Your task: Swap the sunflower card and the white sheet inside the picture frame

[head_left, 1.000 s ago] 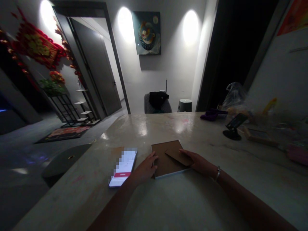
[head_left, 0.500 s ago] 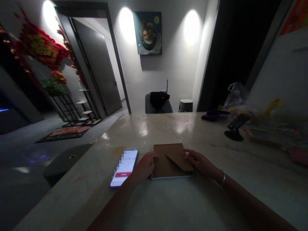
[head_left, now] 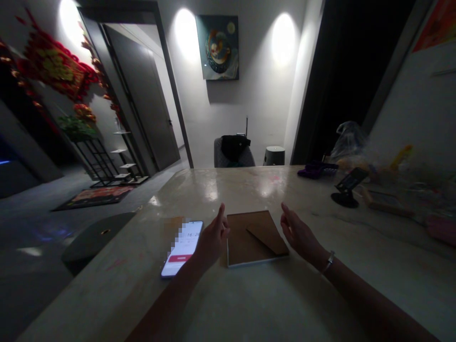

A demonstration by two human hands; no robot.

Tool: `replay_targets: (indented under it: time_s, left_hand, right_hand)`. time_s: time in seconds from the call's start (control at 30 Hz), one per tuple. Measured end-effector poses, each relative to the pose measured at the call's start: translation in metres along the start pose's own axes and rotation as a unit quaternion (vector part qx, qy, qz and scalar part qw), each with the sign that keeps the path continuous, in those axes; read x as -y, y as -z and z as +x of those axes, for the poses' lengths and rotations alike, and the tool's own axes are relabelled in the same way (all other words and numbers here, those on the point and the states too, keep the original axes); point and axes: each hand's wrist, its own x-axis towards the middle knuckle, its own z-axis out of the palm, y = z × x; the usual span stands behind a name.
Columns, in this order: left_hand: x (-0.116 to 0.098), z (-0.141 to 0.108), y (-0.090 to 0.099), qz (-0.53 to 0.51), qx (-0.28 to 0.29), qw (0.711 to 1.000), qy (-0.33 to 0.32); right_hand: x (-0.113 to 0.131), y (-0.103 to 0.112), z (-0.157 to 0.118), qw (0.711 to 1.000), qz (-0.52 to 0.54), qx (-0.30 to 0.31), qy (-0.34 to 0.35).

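Note:
A flat picture frame (head_left: 242,244) lies face down on the pale stone tabletop (head_left: 210,190), showing a brown back and a white edge. Its brown stand flap (head_left: 268,239) rests folded against the back. My left hand (head_left: 213,240) is raised just left of the frame, fingers apart, touching nothing that I can see. My right hand (head_left: 299,235) hovers off the frame's right side, also holding nothing. A smartphone (head_left: 181,249) with a lit screen lies face up, just left of my left hand.
A black phone stand (head_left: 346,189), a purple item (head_left: 315,170), a plastic bag (head_left: 349,141) and a wooden frame (head_left: 386,203) stand along the table's right side. The table's left edge drops to a dark floor. A chair (head_left: 233,154) stands beyond the far edge.
Both hands have lifted off the frame and moved apart to its sides. The frame and flap now lie untouched, and the phone has not moved.

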Motion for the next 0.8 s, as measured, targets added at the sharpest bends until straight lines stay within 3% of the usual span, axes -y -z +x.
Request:
replay_targets:
  time_s: [0.1, 0.4, 0.57, 0.8]
  left_hand:
    - [0.001, 0.0, 0.003, 0.041, -0.003, 0.999, -0.035]
    - [0.011, -0.005, -0.005, 0.046, 0.112, 0.992, -0.024]
    - [0.013, -0.009, -0.006, 0.013, 0.103, 0.993, -0.048]
    - [0.003, -0.005, 0.003, 0.036, 0.104, 0.994, 0.005]
  right_hand:
    - [-0.001, 0.003, 0.0, 0.999, -0.039, -0.016, 0.025]
    - [-0.014, -0.006, -0.011, 0.997, -0.063, 0.048, 0.013]
    - [-0.01, -0.006, -0.013, 0.995, -0.043, 0.091, -0.019]
    - [0.004, 0.001, -0.007, 0.994, 0.02, 0.095, -0.053]
